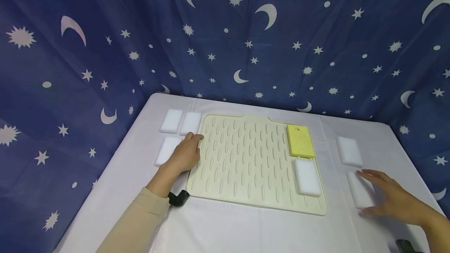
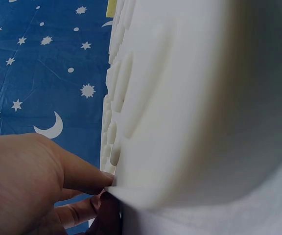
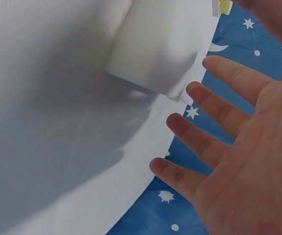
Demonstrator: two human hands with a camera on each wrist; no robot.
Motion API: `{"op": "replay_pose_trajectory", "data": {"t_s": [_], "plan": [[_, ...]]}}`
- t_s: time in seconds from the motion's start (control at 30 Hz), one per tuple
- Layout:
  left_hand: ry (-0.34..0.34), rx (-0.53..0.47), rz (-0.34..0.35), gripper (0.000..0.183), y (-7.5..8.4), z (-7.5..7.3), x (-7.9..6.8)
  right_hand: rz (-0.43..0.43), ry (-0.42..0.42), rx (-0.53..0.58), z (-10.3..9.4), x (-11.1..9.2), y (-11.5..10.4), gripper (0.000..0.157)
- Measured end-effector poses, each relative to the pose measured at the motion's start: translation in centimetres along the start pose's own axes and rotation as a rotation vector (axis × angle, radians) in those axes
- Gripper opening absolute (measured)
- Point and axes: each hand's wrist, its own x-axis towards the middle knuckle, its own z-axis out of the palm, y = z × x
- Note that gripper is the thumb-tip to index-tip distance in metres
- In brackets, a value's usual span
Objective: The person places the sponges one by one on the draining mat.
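A cream ridged mat [image 1: 246,159] lies flat on the table. Its left edge is pinched between the thumb and fingers of my left hand [image 1: 186,153], as the left wrist view shows close up. On the mat's right side rest a yellow sponge [image 1: 300,141] and, below it, a white sponge [image 1: 307,177]. My right hand [image 1: 391,198] hovers with spread fingers over another white sponge [image 1: 360,190] to the right of the mat. In the right wrist view those fingers [image 3: 199,137] are apart from the sponge's near end, and its shadow falls on the cloth.
Beyond the right hand's sponge lies a further white sponge [image 1: 349,151]. Several more sit left of the mat, among them one at the back [image 1: 171,121] and one [image 1: 168,149] partly behind the left hand. A blue star-patterned curtain [image 1: 225,50] hangs behind the white-covered table [image 1: 225,225].
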Motion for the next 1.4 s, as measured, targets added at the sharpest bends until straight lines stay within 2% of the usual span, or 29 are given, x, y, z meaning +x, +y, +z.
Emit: {"op": "replay_pose_trajectory", "data": {"t_s": [0.43, 0.77, 1.13, 1.4], "plan": [[0.002, -0.001, -0.003, 0.047, -0.03, 0.04, -0.03, -0.021, 0.004, 0.040, 0.46, -0.70, 0.72, 0.116], [0.003, 0.001, -0.001, 0.047, -0.13, 0.15, -0.01, 0.015, -0.016, 0.044, 0.69, -0.34, 0.82, 0.118], [0.006, -0.002, 0.003, 0.047, -0.07, 0.12, 0.05, -0.023, 0.017, 0.053, 0.85, -0.35, 0.59, 0.116], [0.009, 0.000, 0.004, 0.047, -0.16, 0.14, 0.11, 0.001, 0.002, 0.047, 0.81, -0.03, 0.46, 0.119]]}}
